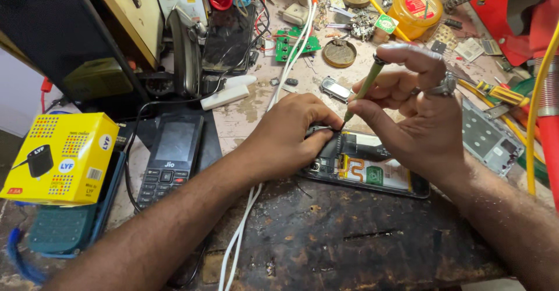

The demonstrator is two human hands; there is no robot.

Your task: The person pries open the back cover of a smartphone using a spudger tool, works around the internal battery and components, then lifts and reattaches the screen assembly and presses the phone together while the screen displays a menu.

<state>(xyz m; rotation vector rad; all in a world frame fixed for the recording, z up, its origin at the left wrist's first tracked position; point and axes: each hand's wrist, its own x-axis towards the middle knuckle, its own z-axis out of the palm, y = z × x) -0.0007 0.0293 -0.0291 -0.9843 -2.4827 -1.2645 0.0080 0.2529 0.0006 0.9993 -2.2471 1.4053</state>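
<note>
Bench: worn, stained worktop (pixel 349 250), crowded with parts and tools.
Left side: yellow box (pixel 61 158); keypad phone (pixel 173 157) beside it, lying flat.
Centre: white cables (pixel 294 52) run down the bench.
Left hand (pixel 288 134): fingers curled, pressing the top edge of the opened phone (pixel 372 169).
Right hand (pixel 407 110): fingers pinching a screwdriver (pixel 362 87), tip at the phone's upper edge.
Progress: back cover already off, internals exposed; judged mid-disassembly, board and battery not yet out.
Right side: metal frame (pixel 486 137).

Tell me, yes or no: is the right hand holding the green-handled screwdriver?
Yes, the right hand pinches the green-handled screwdriver, tip down on the opened phone.
</note>
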